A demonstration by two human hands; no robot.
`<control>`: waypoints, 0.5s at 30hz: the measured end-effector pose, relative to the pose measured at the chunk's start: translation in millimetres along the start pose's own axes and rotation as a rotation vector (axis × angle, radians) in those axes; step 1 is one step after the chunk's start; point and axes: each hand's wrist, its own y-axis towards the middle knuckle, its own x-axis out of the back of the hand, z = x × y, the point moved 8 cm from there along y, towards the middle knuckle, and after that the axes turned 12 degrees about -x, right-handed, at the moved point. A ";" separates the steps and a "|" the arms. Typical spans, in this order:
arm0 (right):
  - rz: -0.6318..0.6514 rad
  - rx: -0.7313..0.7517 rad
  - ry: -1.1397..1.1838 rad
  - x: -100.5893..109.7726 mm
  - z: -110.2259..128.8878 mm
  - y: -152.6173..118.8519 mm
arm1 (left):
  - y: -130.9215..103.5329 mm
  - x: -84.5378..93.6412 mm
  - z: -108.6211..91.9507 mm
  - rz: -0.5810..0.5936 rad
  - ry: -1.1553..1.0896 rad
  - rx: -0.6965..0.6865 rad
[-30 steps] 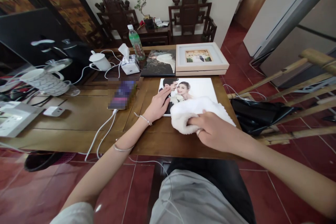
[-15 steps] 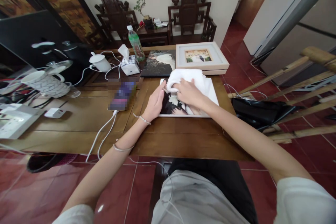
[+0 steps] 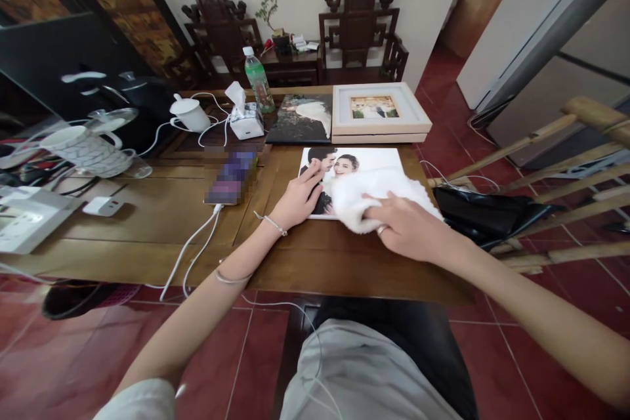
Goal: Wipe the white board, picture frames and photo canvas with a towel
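A photo panel (image 3: 367,159) showing two people lies flat near the right end of the wooden table. My left hand (image 3: 298,200) rests on its left edge, fingers extended over the picture and nothing held. My right hand (image 3: 406,223) grips a fluffy white cloth (image 3: 378,187), which covers the lower right of the panel and hangs past its front and right edges. Behind the panel lie a dark picture (image 3: 295,123) with a white shape and, touching its right side, a pale framed photo (image 3: 418,118) on top of a similar frame.
A phone (image 3: 230,177) with a white cable lies left of the panel. Further back stand a tissue box (image 3: 247,123), a green-labelled bottle (image 3: 257,82) and a lidded white cup (image 3: 191,116). A power strip (image 3: 37,216) sits far left. A bamboo chair (image 3: 531,144) is at the right.
My right hand has moved the cloth right and towards me, uncovering the upper part of the panel. My left hand has shifted slightly and now lies flatter over the panel's left side.
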 end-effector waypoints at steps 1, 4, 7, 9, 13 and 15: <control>-0.016 -0.067 -0.009 4.1 -13.7 5.2 | 0.0 -1.2 -0.3 0.011 0.008 -0.006; -0.090 -0.202 0.021 16.3 -43.9 33.0 | 0.1 -1.0 0.2 0.004 0.021 -0.012; -0.165 -0.203 0.131 25.9 -44.4 71.9 | 0.1 -0.3 1.4 -0.003 0.022 -0.008; -0.151 -0.185 0.235 26.3 -31.2 99.7 | 0.3 0.0 1.4 -0.002 0.022 -0.011; -0.085 -0.145 0.295 20.9 7.3 144.9 | 0.5 1.2 0.9 -0.001 0.031 -0.007; -0.094 -0.130 0.231 19.3 19.1 156.2 | 0.5 1.6 1.0 0.001 0.026 -0.004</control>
